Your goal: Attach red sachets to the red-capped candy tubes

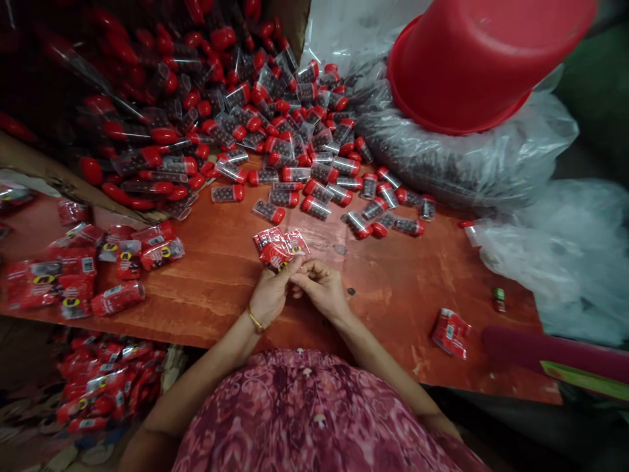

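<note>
Near the middle of the red-brown table (216,246), my left hand (271,294) is closed on several small red printed packets (275,249), which fan out beyond its thumb. Beside it, my right hand (322,283) has its fingers curled and pinched at the packets' right lower edge; what lies between those fingertips is too small to make out. Clear tubes (317,208) with red caps and dark contents lie just beyond the hands. Filled red packets (118,298) lie on the table to the left.
A cardboard box (44,160) spills many capped tubes at the back left. A red bucket (462,72) stands on a filled plastic bag (442,160). One red packet (451,333) and a small green item (499,299) lie right. More packets (105,383) sit below the table's left edge.
</note>
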Motion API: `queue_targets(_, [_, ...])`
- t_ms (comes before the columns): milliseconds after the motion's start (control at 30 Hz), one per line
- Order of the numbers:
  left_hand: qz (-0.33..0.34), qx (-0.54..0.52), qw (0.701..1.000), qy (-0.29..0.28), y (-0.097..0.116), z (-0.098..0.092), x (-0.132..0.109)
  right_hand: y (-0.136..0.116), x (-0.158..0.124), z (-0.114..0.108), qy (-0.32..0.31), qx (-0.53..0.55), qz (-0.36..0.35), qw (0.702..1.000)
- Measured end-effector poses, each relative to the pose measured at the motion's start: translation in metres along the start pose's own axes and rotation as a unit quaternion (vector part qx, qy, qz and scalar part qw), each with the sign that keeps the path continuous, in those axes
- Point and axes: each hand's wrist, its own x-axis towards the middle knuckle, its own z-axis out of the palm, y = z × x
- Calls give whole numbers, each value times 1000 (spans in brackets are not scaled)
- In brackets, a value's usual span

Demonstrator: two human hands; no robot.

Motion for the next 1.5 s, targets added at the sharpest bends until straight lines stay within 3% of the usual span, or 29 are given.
queue_targets(100, [12,-6,1000,6,11,-12,0,2,7,4,3,-68,-60,996])
queue_targets(167, [12,-25,999,38,28,-27,1,-4,12,-7,32,-174,-124,976])
queue_targets(233, [27,-71,992,102,50,-46,2,-13,21,-31,107,-322,-176,924])
queue_targets(300, [88,-126,973,169,70,-63,0,-19,33,-60,201,-469,-198,837])
queue_targets(333, [123,-143,964,188,77,-70,-1,-19,40,-74,215,-521,-198,802])
queue_targets(400, [161,-136,957,200,80,-75,-5,-13,50,-96,211,-586,-188,760])
queue_targets(500, [156,5,971,179,64,-65,-5,3,51,-108,137,-615,-222,744])
queue_targets(567, [198,183,950,159,52,-56,2,11,42,-107,79,-597,-271,751])
queue_targets(667, [294,457,832,111,46,-51,20,16,25,-104,36,-558,-315,767])
queue_targets(733, [305,566,762,77,48,-52,32,15,17,-101,59,-536,-320,779])
queue_targets(833, [290,622,724,67,48,-55,43,9,12,-95,118,-498,-327,794])
queue_targets(1000, [304,610,725,97,40,-55,47,0,10,-68,143,-432,-342,822])
queue_targets(1067, [313,592,735,105,38,-53,45,-3,10,-51,143,-384,-306,859])
queue_targets(1200, [330,553,758,107,38,-40,31,-6,15,-18,106,-199,-160,961])
queue_targets(1267, [340,544,762,89,38,-32,22,-9,20,-6,70,-94,-97,988])
queue_targets(1333, [349,542,761,75,37,-27,14,-12,25,1,60,-37,-80,994])
queue_targets(1400, [343,534,768,85,35,-26,8,-14,26,2,82,-32,-109,990])
queue_targets(1500, [232,514,820,92,32,-28,1,-12,23,-3,121,-75,-161,977])
